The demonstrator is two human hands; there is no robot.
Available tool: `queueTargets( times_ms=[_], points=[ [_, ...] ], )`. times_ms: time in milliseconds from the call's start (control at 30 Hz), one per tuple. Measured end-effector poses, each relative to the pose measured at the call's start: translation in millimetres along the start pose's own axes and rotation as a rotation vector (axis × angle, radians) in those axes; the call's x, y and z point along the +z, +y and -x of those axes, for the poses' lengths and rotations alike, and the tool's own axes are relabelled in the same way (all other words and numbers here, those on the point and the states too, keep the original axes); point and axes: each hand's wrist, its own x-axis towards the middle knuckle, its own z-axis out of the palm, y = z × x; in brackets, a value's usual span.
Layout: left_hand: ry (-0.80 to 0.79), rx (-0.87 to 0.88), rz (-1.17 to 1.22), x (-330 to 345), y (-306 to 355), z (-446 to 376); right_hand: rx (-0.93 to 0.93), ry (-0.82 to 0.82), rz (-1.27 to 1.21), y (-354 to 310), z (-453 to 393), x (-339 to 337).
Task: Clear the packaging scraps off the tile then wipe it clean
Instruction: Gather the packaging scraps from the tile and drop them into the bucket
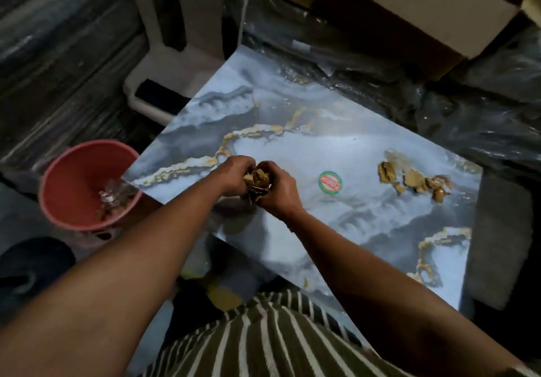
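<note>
A large glossy marble-pattern tile [307, 148] with grey and gold veins lies flat in front of me. Over its near-left part, my left hand [234, 176] and my right hand [281, 189] are pressed together around a bunch of brown cardboard scraps [257, 182]. More torn brown scraps [412, 179] lie on the tile's right side, with a bit of clear film just behind them. A round green and red sticker [330, 182] sits on the tile between my hands and those scraps.
A pink bucket [79, 180] stands off the tile's left corner, with crumpled clear plastic [117, 193] inside. Dark plastic sheeting [409, 90] lies behind the tile, and a cardboard box [424, 5] stands at the back right. A white stand [181, 40] rises at the back left.
</note>
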Motion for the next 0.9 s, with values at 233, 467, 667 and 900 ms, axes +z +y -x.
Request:
queueTargets(
  times_ms=[233,467,667,900],
  points=[
    [0.098,-0.123,0.099,-69,-146,76,-0.122,-0.132,-0.007,-112,-17,128],
    [0.214,-0.309,0.178,-123,-300,164,-0.269,-0.307,0.017,-221,-33,270],
    [0.333,-0.431,0.247,-147,-389,205,-0.338,-0.443,0.072,-281,-58,352],
    [0.435,-0.515,0.364,-156,-447,200,-0.301,-0.495,0.13,-321,-89,399]
  ],
)
